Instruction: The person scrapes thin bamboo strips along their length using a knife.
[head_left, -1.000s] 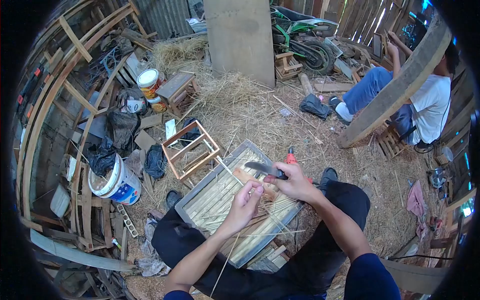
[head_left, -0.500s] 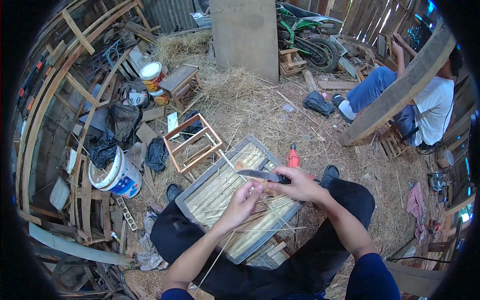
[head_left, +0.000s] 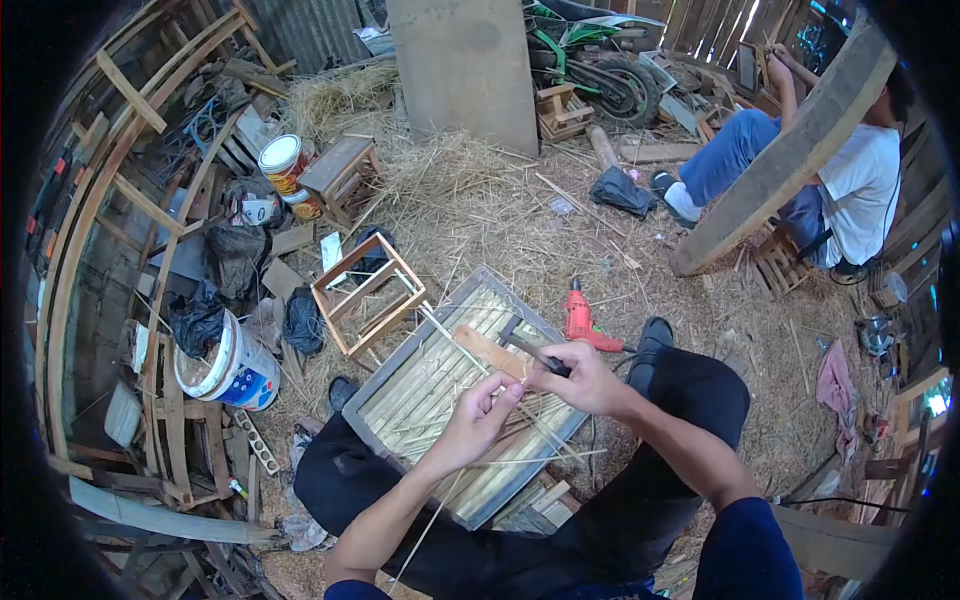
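My right hand (head_left: 582,380) is closed around the black handle of a knife (head_left: 535,353), its dark blade pointing up and left over the low slatted table (head_left: 400,385). Close beside it, my left hand (head_left: 480,420) pinches a thin bamboo strip (head_left: 428,530), whose long end trails down past my forearm. The fingertips of both hands nearly meet, so the strip is partly hidden there. Under the hands lie several loose thin strips (head_left: 545,432). A flat tan wood piece (head_left: 487,349) rests on the table just beyond the blade.
A red power drill (head_left: 580,318) stands beyond the table. Left of it are a small wooden frame (head_left: 366,297) and a white bucket (head_left: 235,365). A person (head_left: 850,200) sits at the right behind a slanted post (head_left: 790,165). Straw covers the floor.
The knife blade has swung from pointing left to pointing up-left and away. My right hand has turned with it; the left hand keeps its pinch. The view has shifted slightly.
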